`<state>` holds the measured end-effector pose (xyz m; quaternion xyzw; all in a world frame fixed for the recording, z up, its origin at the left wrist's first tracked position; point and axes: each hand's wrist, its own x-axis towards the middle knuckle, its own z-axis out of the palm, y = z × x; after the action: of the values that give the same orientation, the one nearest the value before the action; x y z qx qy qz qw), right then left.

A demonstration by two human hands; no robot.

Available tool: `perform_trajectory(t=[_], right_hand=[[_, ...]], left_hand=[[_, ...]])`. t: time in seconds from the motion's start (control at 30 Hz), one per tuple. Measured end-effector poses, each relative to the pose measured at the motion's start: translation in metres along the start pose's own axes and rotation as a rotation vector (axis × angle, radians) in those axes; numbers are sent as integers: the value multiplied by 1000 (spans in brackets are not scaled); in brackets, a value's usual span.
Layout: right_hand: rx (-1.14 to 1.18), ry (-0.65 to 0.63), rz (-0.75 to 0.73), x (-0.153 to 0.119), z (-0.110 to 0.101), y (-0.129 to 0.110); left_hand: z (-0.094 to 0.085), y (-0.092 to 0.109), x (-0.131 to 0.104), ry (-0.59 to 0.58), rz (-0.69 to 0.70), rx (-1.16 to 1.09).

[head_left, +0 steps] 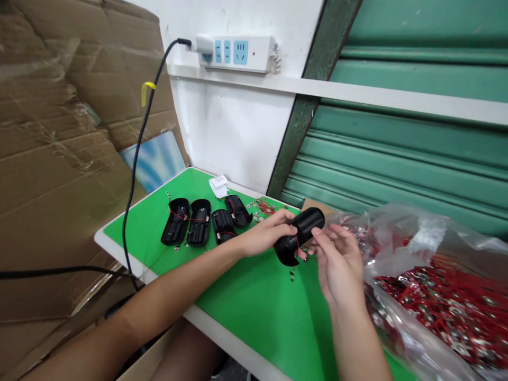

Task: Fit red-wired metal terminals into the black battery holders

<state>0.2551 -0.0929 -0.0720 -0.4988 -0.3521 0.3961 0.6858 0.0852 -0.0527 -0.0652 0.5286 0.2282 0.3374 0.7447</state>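
Note:
My left hand is closed around one end of a black plastic shell, held tilted above the green tabletop. My right hand has its thumb against the shell's side, with the fingers curled near a red wire that comes out of it. Small metal contacts hang below the shell. To the left lie several similar black shells, among them an open one and another beside it, with red wires across them. Part of the held shell's underside is hidden by my fingers.
A clear plastic bag full of red wires with metal contacts bulges on the right. Loose wired contacts lie at the back. A black cable drops from the power strip past the table's left side. Cardboard stands left.

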Motion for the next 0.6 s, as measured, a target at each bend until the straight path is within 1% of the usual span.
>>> perform_trajectory(t=[0.03,0.17,0.23,0.3,0.4,0.5,0.6], right_hand=[[7,12,24,-1,0,0],[-10,-52,129,-4,2,-7],[-30,-18,137,-6,3,-10],[-35,15,109,-6,4,-11],[-18,-5,45,-5,3,-8],[-19,0,-3,-3,1,-3],[-37,57,-86,-6,3,-2]], left_hand=[[2,-1,0,-5,39,8],[10,-4,-3,24,147,153],[13,-3,-5,40,162,222],[15,-2,-6,60,165,285],[17,-1,-7,82,166,335],[18,-1,-7,31,148,295],[20,-1,-7,26,131,318]])
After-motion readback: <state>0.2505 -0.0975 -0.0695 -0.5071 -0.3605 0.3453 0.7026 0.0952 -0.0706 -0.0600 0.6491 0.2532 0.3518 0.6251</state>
